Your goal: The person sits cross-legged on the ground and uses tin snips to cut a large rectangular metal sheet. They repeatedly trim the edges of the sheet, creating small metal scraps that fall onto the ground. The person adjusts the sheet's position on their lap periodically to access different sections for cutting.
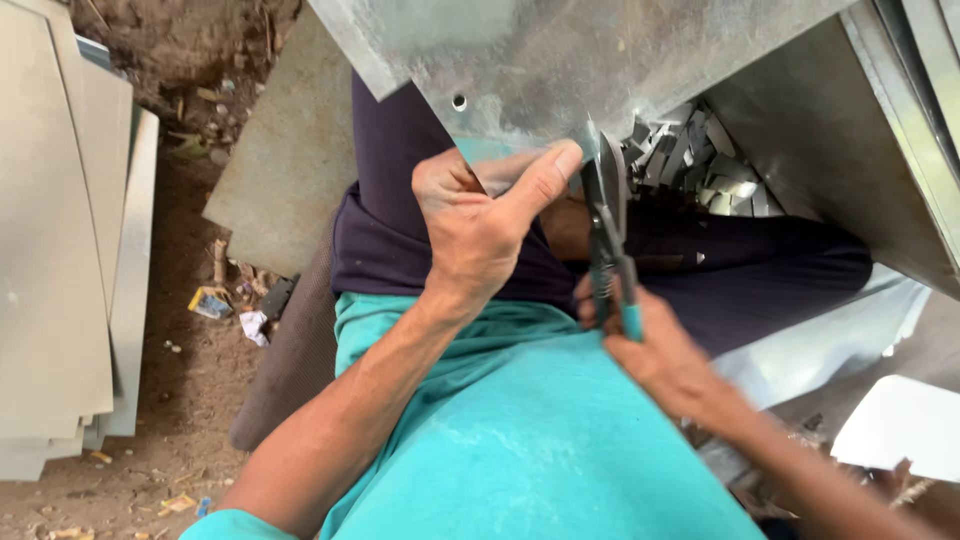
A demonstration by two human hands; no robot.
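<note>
Stacked panels (55,230): far left of frame, lying on dirt.
Left hand (478,225): centre, pinching the galvanised sheet (560,60) at its lower edge.
Tin snips (608,240): blades biting that edge, mid-cut.
Right hand (655,355): squeezing the handles; next squeeze wants steady alignment.
Offcuts (700,165): piled upper right.

Teal short-sleeved shirt (520,440), dark navy trousers (400,200), bare forearms
</note>
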